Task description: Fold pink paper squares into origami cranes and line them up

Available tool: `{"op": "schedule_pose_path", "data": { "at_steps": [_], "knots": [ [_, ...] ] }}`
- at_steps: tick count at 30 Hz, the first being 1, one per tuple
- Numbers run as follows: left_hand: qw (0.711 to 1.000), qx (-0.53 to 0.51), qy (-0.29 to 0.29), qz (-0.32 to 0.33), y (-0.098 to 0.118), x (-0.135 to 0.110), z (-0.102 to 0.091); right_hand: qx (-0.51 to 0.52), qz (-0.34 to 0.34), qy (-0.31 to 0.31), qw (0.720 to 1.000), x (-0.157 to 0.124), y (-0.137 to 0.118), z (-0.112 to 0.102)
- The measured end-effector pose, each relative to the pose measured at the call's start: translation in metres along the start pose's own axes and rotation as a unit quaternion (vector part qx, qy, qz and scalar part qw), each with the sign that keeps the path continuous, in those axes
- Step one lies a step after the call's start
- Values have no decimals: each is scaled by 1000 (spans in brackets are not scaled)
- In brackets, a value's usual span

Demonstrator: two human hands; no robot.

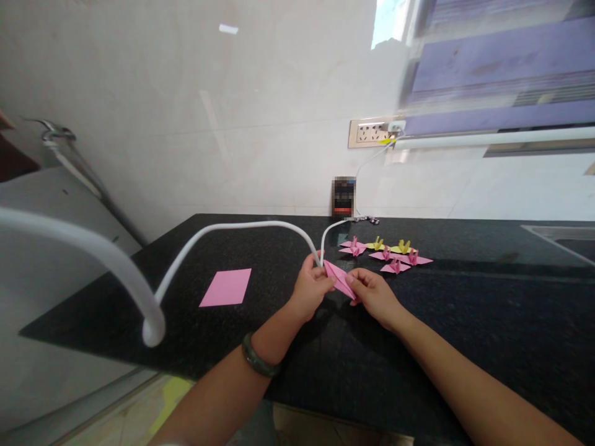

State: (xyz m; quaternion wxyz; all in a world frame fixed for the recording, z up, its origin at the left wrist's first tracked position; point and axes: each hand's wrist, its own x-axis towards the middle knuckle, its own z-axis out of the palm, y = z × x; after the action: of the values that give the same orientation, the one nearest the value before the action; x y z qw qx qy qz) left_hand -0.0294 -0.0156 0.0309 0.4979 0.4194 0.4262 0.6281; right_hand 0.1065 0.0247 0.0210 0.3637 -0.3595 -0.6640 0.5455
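Between my two hands is a pink folded paper (pixel 339 278), a narrow pointed shape held just above the dark counter. My left hand (pixel 310 286) pinches its left side, and a dark bangle sits on that wrist. The thumb and fingers of my right hand (pixel 372 293) are closed on its lower right end. A flat square of pink origami paper (pixel 227 287) lies to the left of my hands. Beyond my right hand stand several folded paper cranes, among them a pink crane (pixel 395 266) and a yellow crane (pixel 404 247).
A thick white cable (pixel 242 225) arches across the view from the left, passing close to my left hand. Against the wall leans a phone (pixel 344 197) with a blurred screen. A wall socket (pixel 372 132) holds a plug. The sink edge (pixel 558 244) shows at far right of the black counter (pixel 488 328).
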Motion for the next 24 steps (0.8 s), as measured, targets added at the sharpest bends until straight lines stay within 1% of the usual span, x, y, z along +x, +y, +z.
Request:
{"op": "schedule_pose_path", "data": {
  "at_steps": [3, 5, 7, 10, 13, 15, 16, 18, 20, 21, 24],
  "knots": [
    [1000, 18, -11, 21, 2, 0, 1, 3, 4, 6, 1000, 0, 0, -1],
    [999, 40, -13, 19, 2, 1, 1, -3, 0, 2, 1000, 0, 0, -2],
    [998, 63, 0, 13, -1, 2, -1, -29, -14, -3, 999, 0, -1, -3],
    [995, 94, 20, 14, -6, 3, -3, -109, -63, 2, 992, -3, -4, -2],
    [991, 124, 36, 27, -9, 3, -4, -201, -119, 4, 972, -6, -6, 1],
    [985, 159, 48, 40, -8, 3, -4, -245, -149, 5, 958, -7, -7, 2],
    [980, 186, 54, 56, -7, 3, -3, -260, -163, 6, 952, -7, -7, 2],
    [960, 251, 60, 110, -5, 2, -3, -285, -190, 10, 940, -6, -6, 2],
    [934, 312, 51, 167, -3, 2, -4, -310, -214, 11, 926, -5, -5, 1],
    [924, 333, 44, 186, -2, 1, -4, -327, -222, 13, 919, -5, -4, 1],
    [908, 363, 38, 204, -3, 0, -6, -390, -229, 28, 891, -5, -4, 1]
  ]
}}
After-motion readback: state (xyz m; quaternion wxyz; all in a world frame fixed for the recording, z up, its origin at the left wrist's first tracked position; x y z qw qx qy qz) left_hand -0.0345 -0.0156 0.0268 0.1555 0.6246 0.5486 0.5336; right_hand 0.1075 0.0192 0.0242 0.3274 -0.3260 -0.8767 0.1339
